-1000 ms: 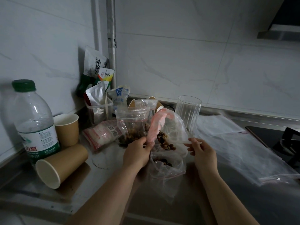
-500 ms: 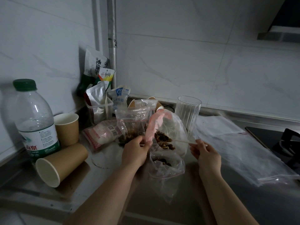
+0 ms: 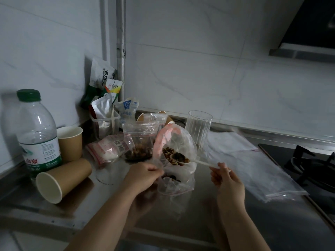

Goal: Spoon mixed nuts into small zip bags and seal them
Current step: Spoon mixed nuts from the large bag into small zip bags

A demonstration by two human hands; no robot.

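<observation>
My left hand [image 3: 143, 175] pinches the edge of a clear bag of mixed nuts [image 3: 175, 144] with a pink zip strip, tilted so its mouth faces right. My right hand [image 3: 225, 180] holds the handle of a white plastic spoon [image 3: 196, 161]; its bowl sits inside that bag, heaped with nuts. Below it a small zip bag [image 3: 174, 184] lies on the steel counter with a few dark nuts inside, its mouth towards me. Another zip bag of nuts [image 3: 139, 142] stands upright behind my left hand.
A water bottle [image 3: 38, 131], an upright paper cup [image 3: 70, 142] and a tipped paper cup [image 3: 61, 180] stand at the left. Snack packets [image 3: 107, 98] crowd the corner. A clear ribbed glass [image 3: 198, 129] stands behind, a pile of flat empty zip bags [image 3: 253, 165] right, a gas hob [image 3: 311, 165] beyond.
My right hand has drawn back to the right and slightly down, and the spoon's bowl now shows a load of nuts inside the tilted bag. My left hand has barely moved.
</observation>
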